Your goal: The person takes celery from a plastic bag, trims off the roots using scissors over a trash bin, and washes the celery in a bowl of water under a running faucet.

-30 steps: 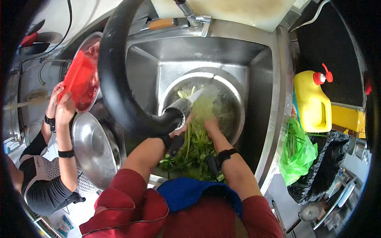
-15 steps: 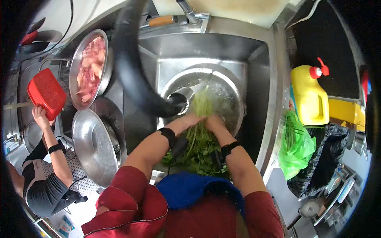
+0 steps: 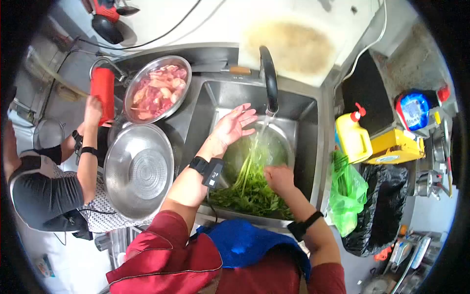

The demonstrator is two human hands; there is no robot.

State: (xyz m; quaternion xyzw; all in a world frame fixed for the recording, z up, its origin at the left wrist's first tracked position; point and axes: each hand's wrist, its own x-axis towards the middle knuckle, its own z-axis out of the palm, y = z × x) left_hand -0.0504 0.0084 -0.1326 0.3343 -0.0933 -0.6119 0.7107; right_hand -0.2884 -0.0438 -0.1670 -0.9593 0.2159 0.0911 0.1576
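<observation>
Leafy green herbs [image 3: 252, 198] with long pale stems lie in a round metal basin [image 3: 292, 147] of water in the sink. Water runs onto the stems from the black tap [image 3: 269, 81]. Above the basin's left side, my left hand [image 3: 235, 126] is raised, palm showing, its fingers spread and holding nothing. My right hand [image 3: 280, 179] is curled closed over the right side of the herbs; what its fingers hold, if anything, is hidden.
Left of the sink are a bowl of raw meat [image 3: 161, 90] and a perforated metal colander [image 3: 139, 171]. Beyond them another person's hand [image 3: 93, 110] holds a red basket [image 3: 102, 93]. On the right are a yellow jug [image 3: 353, 139], a green bag [image 3: 347, 196] and a black-lined bin [image 3: 377, 206].
My left hand has lifted off the herbs and opened. My right hand has risen from the stems and moved right. The view has shifted, and the other person's red basket has turned.
</observation>
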